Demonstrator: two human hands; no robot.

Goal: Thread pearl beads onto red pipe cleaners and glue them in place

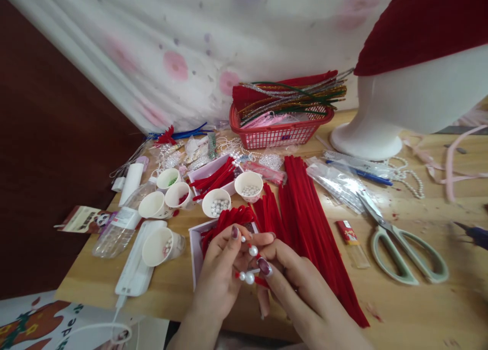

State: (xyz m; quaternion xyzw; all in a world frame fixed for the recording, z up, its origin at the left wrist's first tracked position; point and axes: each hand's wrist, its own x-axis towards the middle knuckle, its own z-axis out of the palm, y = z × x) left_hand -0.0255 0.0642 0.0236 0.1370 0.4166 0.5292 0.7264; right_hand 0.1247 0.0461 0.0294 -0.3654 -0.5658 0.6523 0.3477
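Observation:
Both hands meet over the front of the table, working on a red pipe cleaner strung with white pearl beads. My left hand pinches one beaded end between thumb and fingers. From the other side, my right hand grips the red stem with thumb and forefinger, close to a pearl bead. The fingers hide part of the stem. Just behind them is a white box of looped red pipe cleaners. A long bundle of red pipe cleaners lies beside my right hand.
Several paper cups of beads stand at left, near a white power strip and a plastic bottle. Scissors and a lighter lie at right. Behind are a red basket and a white mannequin head.

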